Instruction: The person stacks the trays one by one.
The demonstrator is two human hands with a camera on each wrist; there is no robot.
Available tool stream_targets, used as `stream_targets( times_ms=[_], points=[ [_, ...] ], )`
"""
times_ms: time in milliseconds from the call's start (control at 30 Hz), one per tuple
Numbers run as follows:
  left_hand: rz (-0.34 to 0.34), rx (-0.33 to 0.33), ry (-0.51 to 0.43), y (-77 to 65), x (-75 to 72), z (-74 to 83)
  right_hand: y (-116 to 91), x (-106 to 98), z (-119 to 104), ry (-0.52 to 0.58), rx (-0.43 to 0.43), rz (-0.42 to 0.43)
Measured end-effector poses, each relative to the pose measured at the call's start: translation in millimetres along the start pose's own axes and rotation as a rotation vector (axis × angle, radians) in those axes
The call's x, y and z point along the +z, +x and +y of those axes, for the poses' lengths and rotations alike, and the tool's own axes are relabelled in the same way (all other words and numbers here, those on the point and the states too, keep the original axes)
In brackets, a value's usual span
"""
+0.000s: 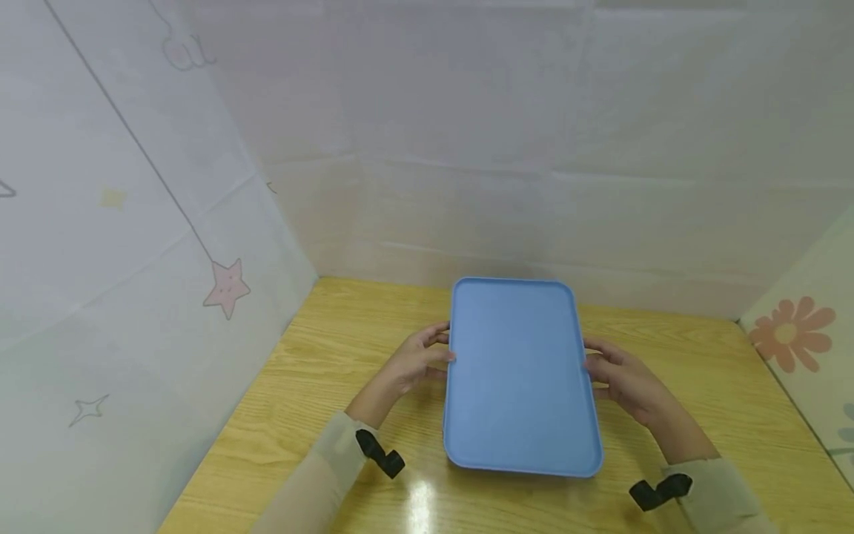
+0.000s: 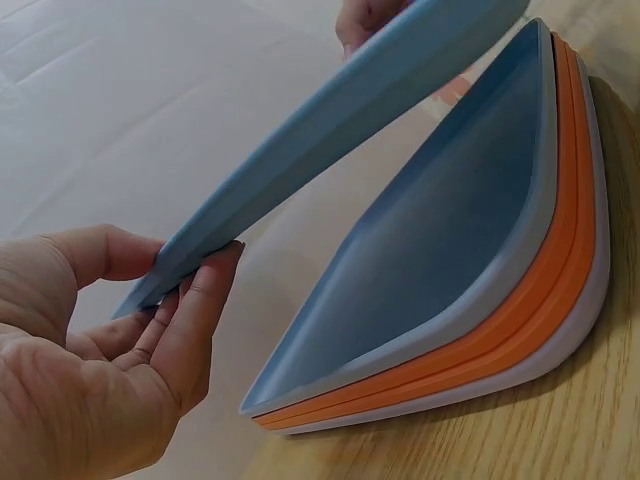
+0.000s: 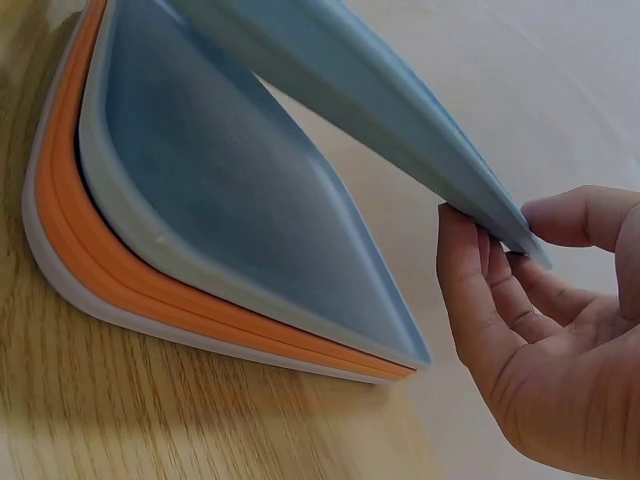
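Observation:
A blue rectangular tray (image 1: 523, 378) with rounded corners is held by both hands above a stack of trays. My left hand (image 1: 422, 360) pinches its left edge, thumb on top and fingers beneath. On the opposite edge, my right hand (image 1: 623, 378) grips the tray the same way. Both wrist views show the held tray tilted and apart from the stack. The stack's top tray (image 2: 450, 230) is also blue; orange trays (image 3: 130, 265) and a whitish one (image 3: 200, 345) lie below it. In the head view the held tray hides the stack almost wholly.
The stack stands on a wood-grain table (image 1: 320, 356). A pale cloth wall (image 1: 467, 148) rises behind the table, with patterned side walls at left and right. Dark wrist mounts (image 1: 380, 454) are strapped over both sleeves.

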State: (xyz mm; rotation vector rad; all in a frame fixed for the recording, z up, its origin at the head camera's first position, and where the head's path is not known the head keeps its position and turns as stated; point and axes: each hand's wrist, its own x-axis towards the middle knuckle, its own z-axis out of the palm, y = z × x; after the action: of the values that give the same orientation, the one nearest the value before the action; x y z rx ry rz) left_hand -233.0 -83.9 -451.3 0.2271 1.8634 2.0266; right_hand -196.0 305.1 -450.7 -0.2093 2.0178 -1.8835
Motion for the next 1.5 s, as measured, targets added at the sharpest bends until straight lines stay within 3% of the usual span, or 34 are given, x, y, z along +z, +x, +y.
stream_targets(
  times_ms=[600,1200,1500],
  points=[
    [-0.055,-0.073,0.114,18.2,-9.9,-1.1,6,0,10,0.033,0.070,0.016],
    [-0.053,-0.132,0.105,35.7,-16.2,-7.5,23,-2,18,0.035,0.128,0.042],
    [-0.049,-0.141,0.090,42.9,-19.3,-13.9,32,-8,24,0.042,0.116,0.026]
  ],
)
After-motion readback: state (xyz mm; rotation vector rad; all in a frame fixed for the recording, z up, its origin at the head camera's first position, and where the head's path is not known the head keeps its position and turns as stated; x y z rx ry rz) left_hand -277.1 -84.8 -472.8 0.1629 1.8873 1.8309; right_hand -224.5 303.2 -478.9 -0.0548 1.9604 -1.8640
